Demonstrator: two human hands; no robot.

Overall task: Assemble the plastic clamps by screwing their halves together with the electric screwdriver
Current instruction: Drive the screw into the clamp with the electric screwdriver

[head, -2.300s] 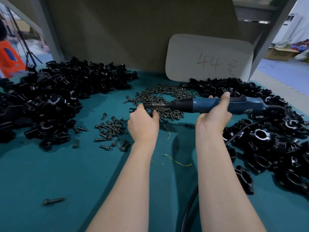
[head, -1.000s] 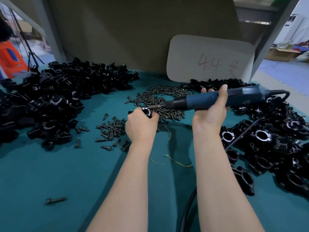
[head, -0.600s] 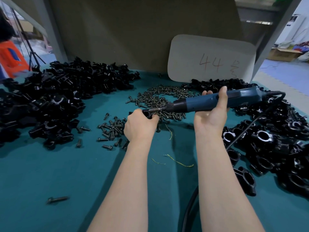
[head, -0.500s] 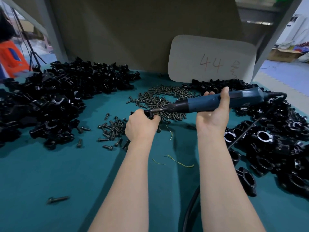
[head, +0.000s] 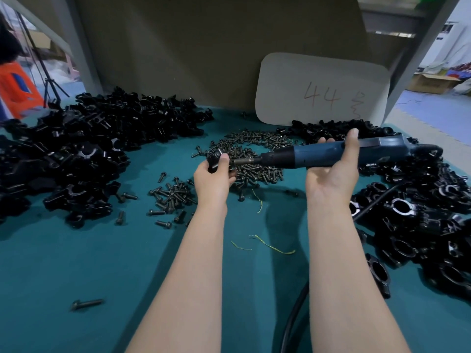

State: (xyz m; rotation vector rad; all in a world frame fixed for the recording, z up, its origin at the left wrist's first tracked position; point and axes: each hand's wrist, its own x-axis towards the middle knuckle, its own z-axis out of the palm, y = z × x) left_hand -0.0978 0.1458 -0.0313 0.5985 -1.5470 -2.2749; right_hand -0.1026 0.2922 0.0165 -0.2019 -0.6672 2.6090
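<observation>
The plastic clamp [head: 212, 162] sits in our left hand [head: 212, 182], whose fingers and thumb are curled round it so that only a black corner shows above them. We hold it over the near edge of the loose heap of screws [head: 254, 143] in the middle of the teal table [head: 63, 263]. From the right, the metal bit of the electric screwdriver [head: 318, 156] points at the clamp, its tip just beside our left thumb; whether it meets a screw head we cannot tell. Our right hand [head: 331, 178] grips the blue barrel from below, the thumb laid up across its near side, and the tool lies almost level. A smaller scatter of screws [head: 173, 197] lies left of our left wrist. A big pile of black clamp parts [head: 76, 143] fills the table's left side and another pile of clamps [head: 420, 217] the right. A pale card [head: 321, 85] marked "44" leans on the back wall. A black cable [head: 293, 324] runs beside our right forearm.
</observation>
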